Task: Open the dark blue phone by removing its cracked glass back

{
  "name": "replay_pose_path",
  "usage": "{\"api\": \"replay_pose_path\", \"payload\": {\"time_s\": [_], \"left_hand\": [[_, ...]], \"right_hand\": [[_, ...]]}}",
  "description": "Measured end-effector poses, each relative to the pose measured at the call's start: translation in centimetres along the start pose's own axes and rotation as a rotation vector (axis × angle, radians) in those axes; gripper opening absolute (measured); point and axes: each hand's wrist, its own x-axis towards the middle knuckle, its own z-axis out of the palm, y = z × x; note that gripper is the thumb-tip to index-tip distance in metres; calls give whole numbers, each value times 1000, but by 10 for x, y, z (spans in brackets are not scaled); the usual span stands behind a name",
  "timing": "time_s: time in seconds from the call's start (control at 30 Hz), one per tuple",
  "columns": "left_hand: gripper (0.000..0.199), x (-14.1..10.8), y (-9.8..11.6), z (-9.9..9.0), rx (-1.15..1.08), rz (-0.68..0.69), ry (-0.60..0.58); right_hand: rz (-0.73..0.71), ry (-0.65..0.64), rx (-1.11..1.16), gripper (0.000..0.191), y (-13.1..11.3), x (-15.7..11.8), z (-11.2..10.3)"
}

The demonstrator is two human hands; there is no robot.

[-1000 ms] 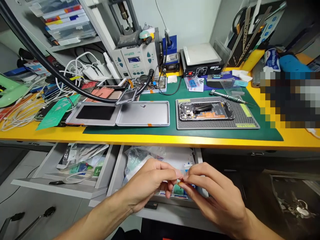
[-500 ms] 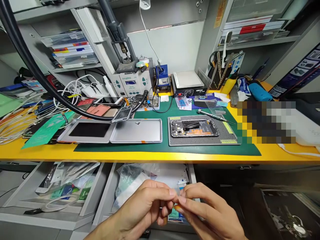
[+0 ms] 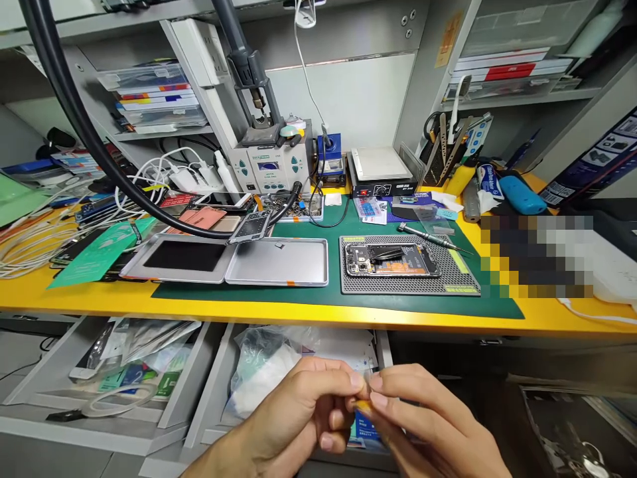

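Over the open middle drawer, my left hand [image 3: 318, 398] and my right hand [image 3: 428, 411] meet with their fingertips pinched together. Between them shows a small orange piece [image 3: 363, 405], with a bit of something clear above it; my fingers cover most of it, so its kind cannot be made out. Beyond the hands, on the green mat, an opened phone [image 3: 368, 260] with its inner parts bare lies on a grey perforated pad [image 3: 462, 284]. Black tweezers [image 3: 387, 254] seem to rest across the phone. Behind it lies a metal screwdriver [image 3: 432, 237].
An open shallow metal case [image 3: 303, 265] lies left of the pad. A black hose [image 3: 99, 159] arches over the desk's left side. Drawers stand open below, one with plastic bags [image 3: 261, 378], another with packets and a cable [image 3: 119, 398]. A hot plate [image 3: 383, 166] stands behind.
The view has shifted slightly. My hands stay pinched together over the drawer, and more of the orange piece shows between the fingertips.
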Motion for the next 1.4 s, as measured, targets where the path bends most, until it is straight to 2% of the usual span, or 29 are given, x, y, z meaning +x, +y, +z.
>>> {"api": "replay_pose_path", "payload": {"time_s": [0.2,0.33,0.53,0.63,0.87,1.1,1.17,1.4], "left_hand": [[20,3,-7,-3,-161,-16,-36],[16,5,-11,-7,-248,-21,-22],[12,6,-14,-9,-297,-19,-4],[12,6,-14,-10,-288,25,14],[16,6,-12,-19,-135,183,53],[24,7,-14,-18,-47,285,55],[19,5,-16,-18,-10,304,38],[24,7,-25,-28,399,407,172]], "right_hand": [[26,11,-28,46,1,2,2],[62,28,-36,41,0,0,6],[154,52,2,39,6,-5,15],[194,24,-15,33,8,-5,16],[225,-118,-52,30,8,-4,13],[262,-126,-33,31,11,-9,15],[299,-121,-26,30,13,-11,16],[384,-108,-12,25,16,-12,17]]}}
